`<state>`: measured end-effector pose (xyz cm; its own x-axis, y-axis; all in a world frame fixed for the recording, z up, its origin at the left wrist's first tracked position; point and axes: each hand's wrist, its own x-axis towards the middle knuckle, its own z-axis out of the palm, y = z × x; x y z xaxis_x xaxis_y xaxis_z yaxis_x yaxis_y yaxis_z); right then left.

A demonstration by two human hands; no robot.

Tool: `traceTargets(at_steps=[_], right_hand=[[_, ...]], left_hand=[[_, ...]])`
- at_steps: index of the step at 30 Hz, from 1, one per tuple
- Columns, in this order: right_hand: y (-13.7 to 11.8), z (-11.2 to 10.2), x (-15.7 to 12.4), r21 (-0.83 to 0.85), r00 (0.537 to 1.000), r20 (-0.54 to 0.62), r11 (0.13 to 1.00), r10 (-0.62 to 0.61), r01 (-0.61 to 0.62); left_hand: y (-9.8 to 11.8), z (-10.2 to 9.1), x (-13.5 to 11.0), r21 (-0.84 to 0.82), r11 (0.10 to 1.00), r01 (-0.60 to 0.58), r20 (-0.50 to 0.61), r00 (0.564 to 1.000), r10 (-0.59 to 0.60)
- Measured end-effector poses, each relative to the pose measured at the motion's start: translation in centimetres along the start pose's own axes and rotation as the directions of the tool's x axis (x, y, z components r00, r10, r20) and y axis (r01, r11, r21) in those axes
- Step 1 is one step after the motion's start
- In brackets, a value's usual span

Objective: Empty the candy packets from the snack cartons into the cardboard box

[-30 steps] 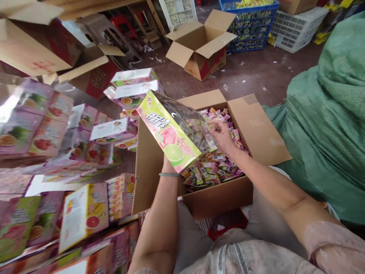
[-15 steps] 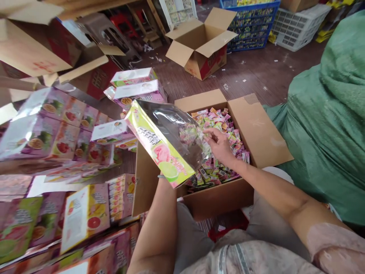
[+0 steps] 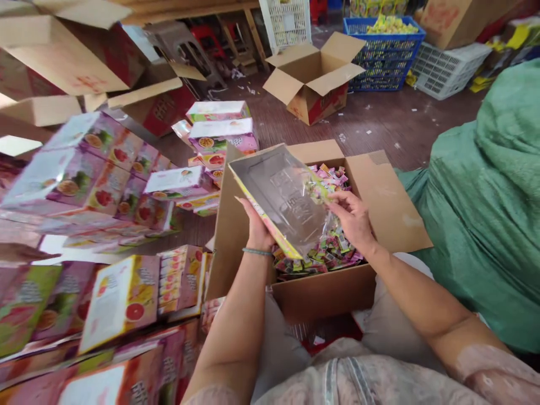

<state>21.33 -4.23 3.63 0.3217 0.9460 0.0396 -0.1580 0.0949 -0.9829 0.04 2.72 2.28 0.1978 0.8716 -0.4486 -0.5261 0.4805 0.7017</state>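
Observation:
A flat candy box (image 3: pixel 270 225) with a transparent plastic front is tilted above an open carton (image 3: pixel 324 295). My left hand (image 3: pixel 259 228) grips its lower left side, thumb along the edge and the other fingers hidden beneath. At the box's right side my right hand (image 3: pixel 352 216) is closed in a pinch on crumpled clear plastic (image 3: pixel 327 211). Green and pink bits show close to those fingertips; whether they lie in front of or behind the plastic I cannot tell. Many small candy sachets (image 3: pixel 337 244) fill the carton below both hands.
Printed candy boxes (image 3: pixel 107 304) are stacked at left, with more boxes (image 3: pixel 221 135) behind. An empty carton (image 3: pixel 314 84), a blue crate (image 3: pixel 383 59) and a white crate (image 3: pixel 449 70) stand farther back. Green cloth (image 3: pixel 485 197) bulges at right. Another person's hand (image 3: pixel 25 253) shows at far left.
The candy box has turned from showing its printed green side to lying flatter, transparent front upward. My left hand has come into sight beside it. My right hand still pinches at its right side.

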Motion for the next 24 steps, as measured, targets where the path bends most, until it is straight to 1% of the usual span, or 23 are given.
traceTargets(at_steps=[2,3,4,5,6,7,8,9,10,11,12,13,14,15,16,17,18,19,20,21,22,23,24], right_hand=[[-1.1,-0.8,-0.1,-0.005,0.997,-0.071,1.000,-0.018,0.017],[-1.9,-1.5,-0.3,-0.036,0.993,-0.108,0.999,-0.043,0.039],[-3.1,-2.4,-0.6,-0.097,0.986,-0.144,0.993,-0.084,0.070],[-4.8,-3.5,-1.1,-0.193,0.975,-0.171,0.975,-0.142,0.109],[-6.8,-4.8,-1.7,-0.324,0.961,-0.179,0.935,-0.212,0.145],[-9.1,-6.3,-2.6,-0.481,0.946,-0.160,0.859,-0.283,0.175],[-11.8,-8.0,-3.6,-0.642,0.930,-0.115,0.740,-0.350,0.199],[-14.5,-9.7,-4.7,-0.787,0.919,-0.044,0.580,-0.391,0.209],[-17.2,-11.6,-6.0,-0.897,0.913,0.038,0.388,-0.406,0.210],[-19.7,-13.6,-7.4,-0.959,0.916,0.106,0.204,-0.386,0.197],[-21.8,-15.8,-9.0,-0.985,0.937,0.141,0.050,-0.320,0.165],[-23.5,-18.0,-10.7,-0.990,0.959,0.134,-0.075,-0.250,0.119],[-24.6,-20.4,-12.4,-0.985,0.979,0.090,-0.159,-0.184,0.060],[-25.3,-22.9,-14.2,-0.977,0.993,0.018,-0.212,-0.113,-0.007],[-25.6,-25.2,-15.9,-0.965,0.997,-0.071,-0.252,-0.024,-0.075],[-25.5,-27.3,-17.5,-0.942,0.980,-0.186,-0.297,0.069,-0.158],[-25.2,-29.0,-18.7,-0.905,0.938,-0.295,-0.368,0.180,-0.214],[-24.7,-30.1,-19.5,-0.875,0.904,-0.349,-0.430,0.246,-0.221],[-24.0,-30.4,-19.8,-0.853,0.887,-0.363,-0.485,0.287,-0.192],[-23.3,-29.9,-19.4,-0.849,0.892,-0.321,-0.514,0.317,-0.123],[-22.3,-28.6,-18.4,-0.860,0.913,-0.231,-0.510,0.337,-0.029],[-21.1,-26.6,-16.9,-0.873,0.928,-0.114,-0.482,0.354,0.076],[-19.7,-23.8,-14.9,-0.887,0.924,0.008,-0.423,0.383,0.183]], left_hand=[[0.0,0.7,0.2,-0.008,1.000,0.017,-0.012,1.000,-0.017],[0.1,0.9,0.2,-0.002,0.999,0.042,-0.013,0.999,-0.042],[0.4,1.1,0.1,0.007,0.998,0.068,-0.012,0.998,-0.068],[0.7,1.1,0.0,0.019,0.996,0.089,-0.024,0.996,-0.089],[1.0,1.1,-0.1,0.032,0.994,0.105,-0.051,0.993,-0.104],[1.3,1.1,-0.1,0.048,0.992,0.121,-0.095,0.989,-0.116],[1.6,1.1,-0.2,0.065,0.988,0.142,-0.151,0.980,-0.131],[1.8,1.1,-0.2,0.081,0.982,0.170,-0.212,0.966,-0.150],[2.0,1.1,-0.3,0.093,0.975,0.204,-0.269,0.947,-0.173],[2.2,1.2,-0.4,0.098,0.967,0.235,-0.315,0.929,-0.194],[2.4,1.4,-0.4,0.095,0.962,0.256,-0.344,0.915,-0.210],[2.5,1.6,-0.5,0.086,0.960,0.267,-0.358,0.907,-0.221],[2.6,1.8,-0.6,0.073,0.961,0.268,-0.361,0.905,-0.225],[2.7,2.1,-0.8,0.058,0.963,0.263,-0.359,0.906,-0.225],[2.8,2.4,-0.9,0.043,0.966,0.255,-0.359,0.906,-0.223],[2.8,2.6,-1.1,0.031,0.968,0.249,-0.361,0.906,-0.222],[2.9,2.9,-1.2,0.022,0.969,0.245,-0.366,0.904,-0.221],[3.0,3.1,-1.4,0.015,0.970,0.242,-0.372,0.902,-0.220],[3.0,3.2,-1.5,0.010,0.971,0.238,-0.374,0.902,-0.217],[3.1,3.4,-1.6,0.006,0.972,0.235,-0.375,0.902,-0.215],[3.1,3.5,-1.8,0.002,0.973,0.230,-0.376,0.902,-0.212],[3.2,3.5,-1.9,-0.003,0.975,0.224,-0.383,0.900,-0.208],[3.2,3.5,-2.0,-0.010,0.977,0.214,-0.397,0.896,-0.201]])
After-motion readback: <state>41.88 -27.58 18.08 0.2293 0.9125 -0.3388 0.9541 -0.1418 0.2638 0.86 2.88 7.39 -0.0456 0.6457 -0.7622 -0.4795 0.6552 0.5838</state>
